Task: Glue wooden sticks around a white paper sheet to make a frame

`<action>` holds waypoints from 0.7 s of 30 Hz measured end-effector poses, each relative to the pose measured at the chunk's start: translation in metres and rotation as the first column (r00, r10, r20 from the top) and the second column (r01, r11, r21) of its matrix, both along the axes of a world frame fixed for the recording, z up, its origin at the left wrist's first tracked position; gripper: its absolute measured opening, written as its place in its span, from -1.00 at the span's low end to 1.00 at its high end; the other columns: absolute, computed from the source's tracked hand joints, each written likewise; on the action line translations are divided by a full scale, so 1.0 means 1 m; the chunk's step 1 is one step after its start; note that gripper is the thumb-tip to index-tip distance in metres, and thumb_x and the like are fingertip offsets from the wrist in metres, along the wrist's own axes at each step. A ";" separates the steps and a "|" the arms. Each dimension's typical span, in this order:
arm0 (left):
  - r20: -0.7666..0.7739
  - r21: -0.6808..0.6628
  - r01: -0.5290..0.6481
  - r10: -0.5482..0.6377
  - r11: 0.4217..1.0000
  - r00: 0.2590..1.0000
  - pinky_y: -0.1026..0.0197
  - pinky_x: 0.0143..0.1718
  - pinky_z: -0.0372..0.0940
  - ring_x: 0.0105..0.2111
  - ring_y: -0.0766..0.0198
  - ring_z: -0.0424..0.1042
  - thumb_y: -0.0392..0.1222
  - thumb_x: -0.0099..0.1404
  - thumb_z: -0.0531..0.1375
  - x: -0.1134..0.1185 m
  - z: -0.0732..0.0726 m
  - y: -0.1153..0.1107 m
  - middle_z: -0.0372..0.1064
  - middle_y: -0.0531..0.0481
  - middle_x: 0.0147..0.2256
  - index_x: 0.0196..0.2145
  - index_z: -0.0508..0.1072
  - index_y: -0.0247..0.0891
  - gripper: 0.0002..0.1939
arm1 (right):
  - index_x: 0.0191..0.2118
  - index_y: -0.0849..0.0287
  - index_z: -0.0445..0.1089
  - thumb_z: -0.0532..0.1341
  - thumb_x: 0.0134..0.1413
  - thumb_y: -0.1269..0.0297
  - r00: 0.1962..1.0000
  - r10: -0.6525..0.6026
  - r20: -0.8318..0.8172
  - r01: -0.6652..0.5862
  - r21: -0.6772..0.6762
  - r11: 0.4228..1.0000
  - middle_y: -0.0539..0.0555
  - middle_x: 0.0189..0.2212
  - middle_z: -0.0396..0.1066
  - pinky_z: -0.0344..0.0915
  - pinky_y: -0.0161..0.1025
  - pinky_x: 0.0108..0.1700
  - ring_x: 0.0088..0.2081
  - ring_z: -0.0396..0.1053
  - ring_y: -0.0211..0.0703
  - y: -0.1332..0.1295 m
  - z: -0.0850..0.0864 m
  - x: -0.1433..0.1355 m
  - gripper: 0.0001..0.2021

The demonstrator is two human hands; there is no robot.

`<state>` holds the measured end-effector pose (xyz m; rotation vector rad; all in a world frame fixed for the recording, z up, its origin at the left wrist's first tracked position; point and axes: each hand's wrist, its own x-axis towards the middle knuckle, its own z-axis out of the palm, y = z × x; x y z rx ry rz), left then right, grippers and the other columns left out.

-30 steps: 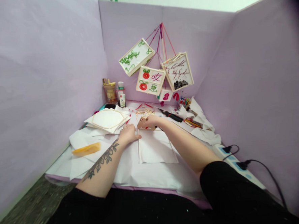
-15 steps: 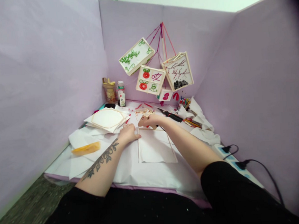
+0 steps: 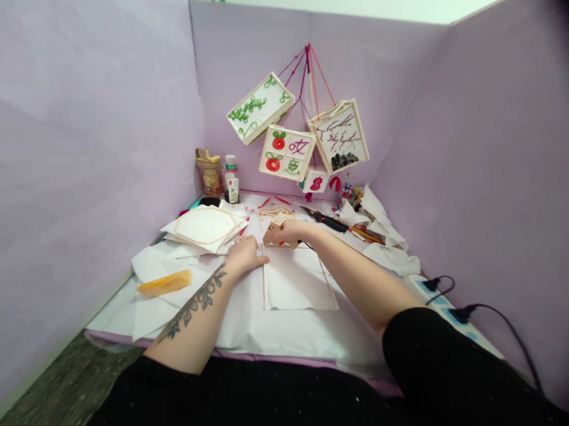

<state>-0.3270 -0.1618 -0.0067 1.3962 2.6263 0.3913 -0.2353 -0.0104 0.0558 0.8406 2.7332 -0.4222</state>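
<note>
A white paper sheet (image 3: 298,283) edged with thin wooden sticks lies flat in front of me. At its upper left corner, my left hand (image 3: 243,254) rests with the thumb stretched to the stick edge and the other fingers on the table. Over the sheet's far edge, my right hand (image 3: 290,230) is closed around a tan tool (image 3: 270,233) with a dark cord behind it. The fingers cover most of that tool, so its kind is unclear. Just beyond lies a pile of short wooden sticks (image 3: 277,213).
Stacked white paper with a stick outline (image 3: 205,225) and a yellow strip (image 3: 164,283) lie left. Black-handled pliers (image 3: 330,221), crumpled paper (image 3: 376,217) and a power strip (image 3: 444,306) are right. Decorated paper lanterns (image 3: 288,150) hang behind; a jar (image 3: 211,177) and bottles (image 3: 232,184) stand back left.
</note>
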 end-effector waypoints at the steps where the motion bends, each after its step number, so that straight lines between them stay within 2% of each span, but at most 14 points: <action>1: -0.002 0.001 0.001 -0.001 1.000 1.000 0.05 -0.11 0.23 0.00 -0.10 0.30 0.18 -0.02 0.24 0.000 0.000 0.000 0.36 -0.22 -0.07 -0.19 0.34 -0.22 -0.47 | -0.15 0.13 0.49 0.24 -0.13 0.03 1.000 0.008 -0.010 -0.008 -0.007 1.000 0.05 -0.24 0.50 0.26 -0.37 -0.41 -0.29 0.44 -0.15 0.000 0.000 0.000 -0.59; 3: -0.004 0.000 0.004 -0.004 1.000 1.000 0.05 -0.11 0.23 0.00 -0.10 0.30 0.18 -0.02 0.24 -0.001 -0.001 0.000 0.36 -0.21 -0.08 -0.19 0.34 -0.23 -0.47 | -0.18 0.17 0.50 0.24 -0.13 0.05 0.999 0.036 -0.039 -0.037 -0.028 0.999 0.07 -0.27 0.50 0.27 -0.36 -0.41 -0.32 0.44 -0.14 0.000 0.000 0.001 -0.60; 9: -0.001 -0.003 0.013 -0.013 1.000 1.000 0.06 -0.11 0.23 0.00 -0.11 0.29 0.17 -0.02 0.24 0.000 0.001 0.000 0.35 -0.22 -0.07 -0.19 0.35 -0.24 -0.47 | -0.18 0.18 0.50 0.27 -0.17 0.03 0.998 -0.004 -0.063 0.001 -0.035 0.999 0.09 -0.27 0.50 0.26 -0.34 -0.42 -0.33 0.43 -0.13 0.004 0.000 0.000 -0.58; 21: 0.001 0.005 0.004 -0.004 1.000 1.000 0.06 -0.11 0.23 0.01 -0.11 0.29 0.16 -0.03 0.25 -0.001 -0.001 0.001 0.36 -0.23 -0.07 -0.19 0.36 -0.24 -0.47 | -0.23 0.16 0.51 0.27 -0.18 0.05 0.997 0.017 -0.077 -0.020 -0.046 0.999 0.06 -0.28 0.51 0.22 -0.37 -0.47 -0.33 0.44 -0.15 0.007 -0.013 -0.003 -0.62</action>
